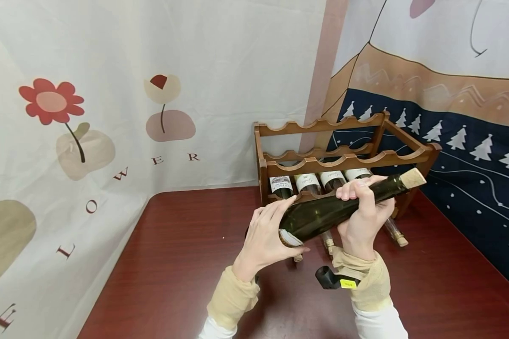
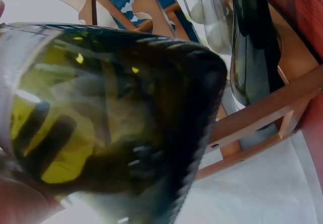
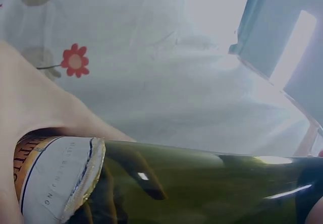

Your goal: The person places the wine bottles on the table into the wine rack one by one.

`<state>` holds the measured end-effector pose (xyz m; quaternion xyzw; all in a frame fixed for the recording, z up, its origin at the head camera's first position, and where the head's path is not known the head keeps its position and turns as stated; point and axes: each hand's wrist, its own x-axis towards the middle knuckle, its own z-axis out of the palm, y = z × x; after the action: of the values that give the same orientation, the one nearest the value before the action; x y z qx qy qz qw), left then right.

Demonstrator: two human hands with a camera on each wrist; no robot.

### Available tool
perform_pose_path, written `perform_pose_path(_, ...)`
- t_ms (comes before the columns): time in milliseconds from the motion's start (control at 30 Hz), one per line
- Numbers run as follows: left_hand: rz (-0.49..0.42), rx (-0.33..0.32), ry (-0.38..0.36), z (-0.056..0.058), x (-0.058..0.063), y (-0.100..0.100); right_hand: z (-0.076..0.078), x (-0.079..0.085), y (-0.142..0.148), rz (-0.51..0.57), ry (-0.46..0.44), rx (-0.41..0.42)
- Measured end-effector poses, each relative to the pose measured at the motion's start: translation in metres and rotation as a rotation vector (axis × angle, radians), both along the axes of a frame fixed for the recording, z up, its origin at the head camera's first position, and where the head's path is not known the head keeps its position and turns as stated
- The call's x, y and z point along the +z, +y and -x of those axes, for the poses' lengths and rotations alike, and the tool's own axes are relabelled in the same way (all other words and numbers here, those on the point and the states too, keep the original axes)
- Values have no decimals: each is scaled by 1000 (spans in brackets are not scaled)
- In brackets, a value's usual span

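Observation:
A dark green wine bottle (image 1: 318,216) is held tilted above the table, its neck and cork (image 1: 413,178) pointing up to the right. My left hand (image 1: 263,235) grips its lower body around the white label. My right hand (image 1: 366,216) holds it by the shoulder and neck, fingers wrapped round the glass. In the left wrist view the bottle's base end (image 2: 126,108) fills much of the picture. A torn-edged label (image 3: 60,178) shows on the glass in the right wrist view, with the left hand (image 3: 45,98) curved over that end.
Behind the bottle stands a wooden wine rack (image 1: 322,165) with scalloped rails. Several corked bottles lie in its lower row, necks toward me, including a labelled bottle (image 1: 281,182). The dark red table (image 1: 186,245) meets a printed cloth (image 1: 237,94) at the back.

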<state>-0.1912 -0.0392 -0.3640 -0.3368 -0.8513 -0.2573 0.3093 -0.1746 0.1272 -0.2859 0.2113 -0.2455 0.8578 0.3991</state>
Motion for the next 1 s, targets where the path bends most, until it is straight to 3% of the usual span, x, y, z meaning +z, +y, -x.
perform_pose_path(200,-6,-41,2,1,1,0,-3,0,5,35,-8,14)
perform_pose_path(600,8,-37,-45,-2,0,3,-2,-7,10,57,-16,27)
perform_pose_path(1000,6,-23,-27,-7,2,0,1,-11,12,34,-25,83)
